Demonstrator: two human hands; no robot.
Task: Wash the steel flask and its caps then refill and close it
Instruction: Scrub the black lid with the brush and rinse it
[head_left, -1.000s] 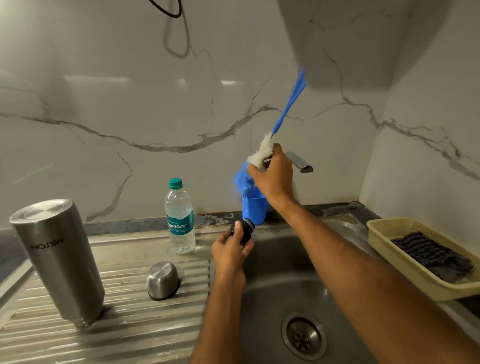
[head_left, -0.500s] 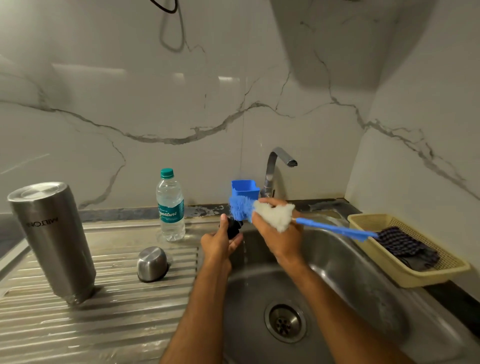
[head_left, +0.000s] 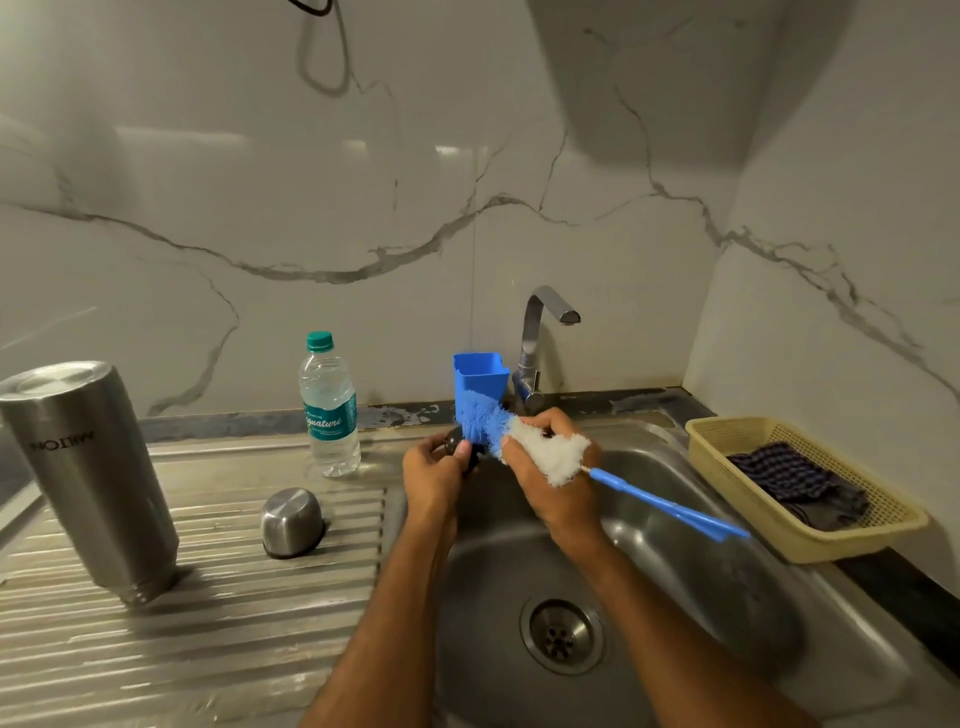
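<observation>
Over the steel sink (head_left: 675, 613) by the marble wall, the left hand (head_left: 434, 475) fingers pinch a small black inner cap (head_left: 464, 451). The right hand (head_left: 558, 488) fingers curl round a blue bottle brush (head_left: 540, 449). The tall steel flask (head_left: 91, 478) stands upside down at the counter's left edge. The wet cap may slip and drop near the drain.

Count at the sink: one of nearly everything, two hands.

One steel flask (head_left: 88, 478) upside down on the drainboard (head_left: 182, 639), one steel cap (head_left: 292, 522), one small black cap (head_left: 460, 448), one bottle brush (head_left: 545, 457), one blue holder (head_left: 480, 379), one plastic water bottle (head_left: 330, 410), one tap (head_left: 540, 338), one sink (head_left: 727, 597) with one drain (head_left: 562, 635), one yellow basket (head_left: 810, 540) with one dark checked cloth (head_left: 795, 483); two hands, left hand (head_left: 434, 478) and right hand (head_left: 558, 483).
</observation>
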